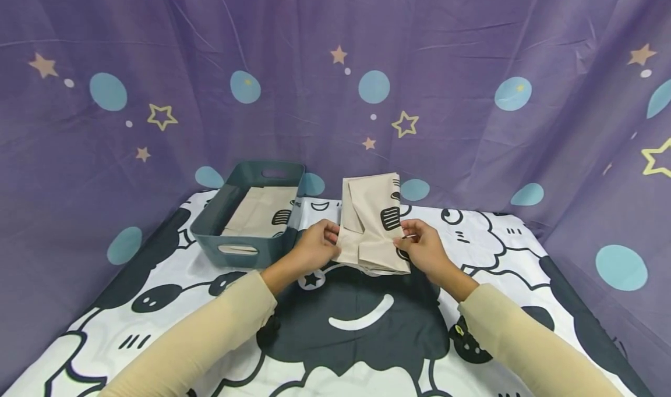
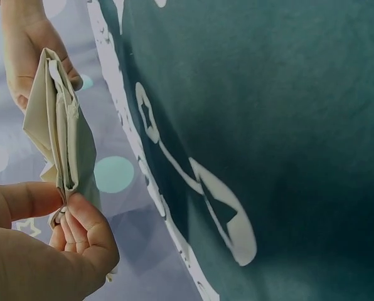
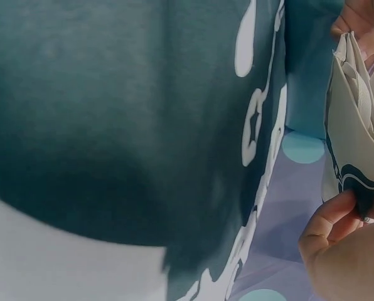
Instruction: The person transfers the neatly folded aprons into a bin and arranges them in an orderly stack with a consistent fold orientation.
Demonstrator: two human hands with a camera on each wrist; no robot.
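A folded beige cloth [image 1: 369, 211] with dark printed shapes is held up between both hands, above the patterned bedspread. My left hand [image 1: 316, 245] pinches its lower left edge, thumb and fingertips pressing the fabric in the left wrist view. At the opposite edge, my right hand [image 1: 426, 251] pinches the cloth by a dark print, seen close up in the right wrist view. Several layers show along the near end of the folded cloth [image 2: 64, 125], and one loose flap droops across its face in the head view.
To the left of the hands stands a grey-blue plastic bin [image 1: 238, 251] with handle slots. Inside lies another folded beige cloth [image 1: 259, 211] with similar prints. A purple curtain [image 1: 451, 129] with stars and dots hangs behind the black-and-white bedspread [image 1: 362, 339].
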